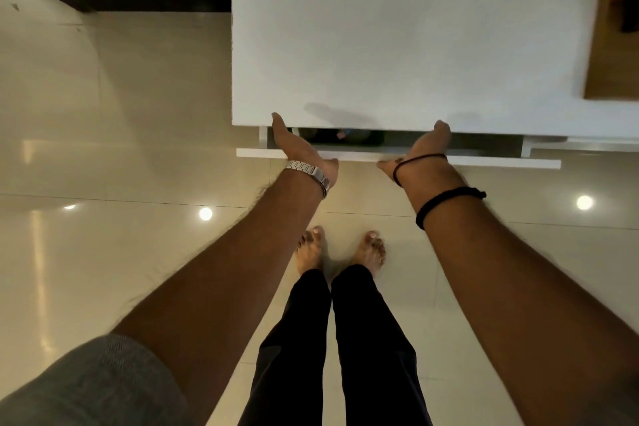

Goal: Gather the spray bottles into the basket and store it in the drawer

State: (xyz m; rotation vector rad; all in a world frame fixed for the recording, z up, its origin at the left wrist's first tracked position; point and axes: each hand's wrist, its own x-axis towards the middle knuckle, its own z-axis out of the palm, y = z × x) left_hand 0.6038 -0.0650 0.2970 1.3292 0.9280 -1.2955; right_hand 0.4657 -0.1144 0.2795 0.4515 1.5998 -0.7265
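A white drawer (pixel 484 161) under the white cabinet top (pixel 397 45) stands open by a narrow gap. Through the gap I see a dark basket (pixel 318 138) with a small pinkish and bluish bottle part (pixel 342 134); the rest of it is hidden under the top. My left hand (pixel 299 145) lies over the left part of the drawer front, thumb on its outer face and fingertips reaching the cabinet edge. My right hand (pixel 420 147) holds the front the same way, further right. A metal watch is on my left wrist and black threads on my right.
Glossy beige floor tiles (pixel 121 149) spread to the left and below, with ceiling lights reflected in them. My bare feet (pixel 345 251) stand close to the drawer. A brown wooden surface (pixel 608 45) borders the cabinet top at the right. A dark skirting runs along the wall at the upper left.
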